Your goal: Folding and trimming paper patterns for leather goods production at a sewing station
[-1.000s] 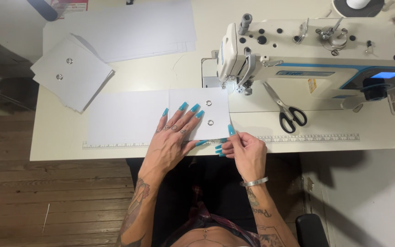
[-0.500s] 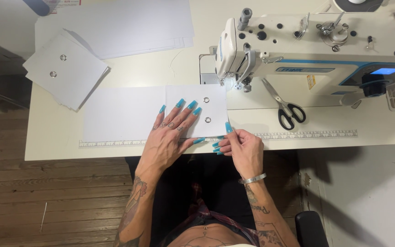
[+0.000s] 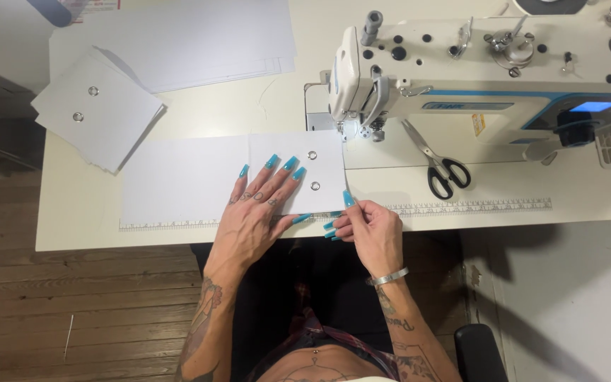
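Single head-worn view, looking straight down.
The camera sits above the seated person, facing the white table (image 3: 178,233) edge and lap, near enough to fill the frame with the sewing machine (image 3: 461,78) at upper right and wooden floor (image 3: 72,304) at lower left.

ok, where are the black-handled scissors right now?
In the head view, the black-handled scissors lie on the white table, right of the hands, just below the white sewing machine, above the printed ruler.

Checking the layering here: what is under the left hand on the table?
The left hand lies flat on a folded white piece with two metal eyelets, over a longer white sheet. Whatever lies directly beneath the palm is hidden.
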